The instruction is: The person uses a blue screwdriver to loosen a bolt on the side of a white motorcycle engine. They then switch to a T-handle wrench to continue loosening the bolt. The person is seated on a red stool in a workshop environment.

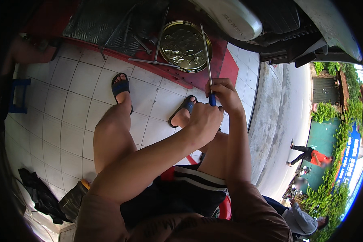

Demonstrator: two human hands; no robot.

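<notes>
My left hand [205, 120] is closed around the lower end of a long thin metal tool with a blue handle [212, 98]. My right hand [226, 95] grips the same tool just above it, fingers curled at the handle's top. Its shaft [207, 56] points away from me, over a round gold-coloured metal tray with an embossed pattern [180, 45]. The tray lies on a red stand [220, 70], beside several wrenches [143, 45] and metal bars [153, 62] at its left.
A scooter [238, 20] overhangs the stand. My sandalled feet rest on white tiles [80, 88]. A blue stool [20, 94] and black cloth [36, 193] lie left. On the right are a street [286, 117], a person in red [316, 157] and another person [300, 222].
</notes>
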